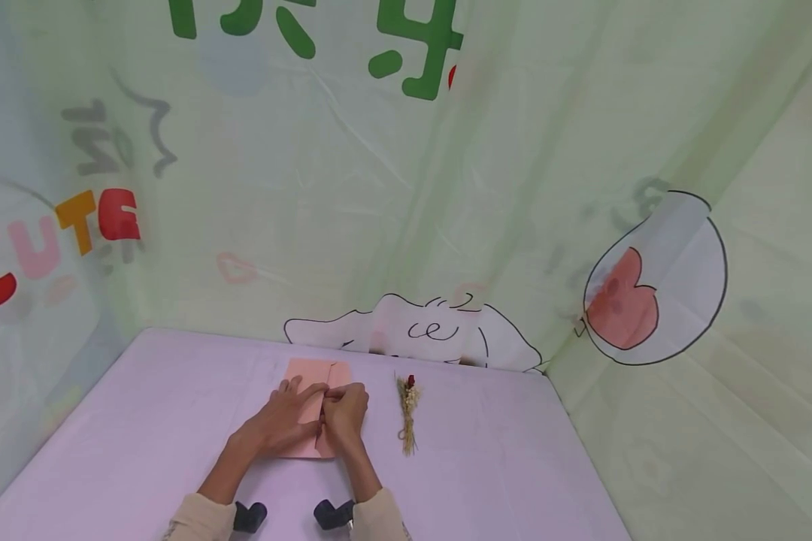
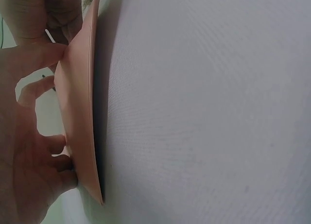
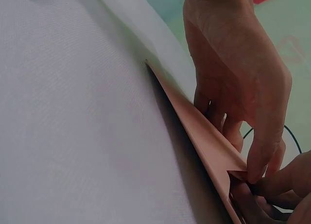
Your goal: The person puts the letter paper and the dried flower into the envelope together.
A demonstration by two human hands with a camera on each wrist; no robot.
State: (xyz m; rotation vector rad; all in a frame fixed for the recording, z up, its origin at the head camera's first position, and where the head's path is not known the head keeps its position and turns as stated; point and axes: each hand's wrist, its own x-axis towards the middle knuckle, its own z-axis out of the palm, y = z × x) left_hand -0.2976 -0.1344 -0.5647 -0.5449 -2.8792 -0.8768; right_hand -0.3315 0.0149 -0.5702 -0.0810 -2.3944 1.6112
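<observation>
Pale beige long sleeves clothe both arms, the left sleeve (image 1: 201, 517) and right sleeve (image 1: 377, 517) ending near the wrists. Beside each cuff sits a stubby, round-ended black attachment, the left attachment (image 1: 250, 517) and right attachment (image 1: 333, 515), seemingly wrist-worn.

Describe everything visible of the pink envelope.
The pink envelope looks like matte paper, rectangular, with a flap edge running lengthwise toward its right side. It lies on the lilac tabletop, a shadow under its near edge. The left hand rests spread on it; the right hand pinches at the flap edge, where a gap shows. Any contents are hidden.
</observation>
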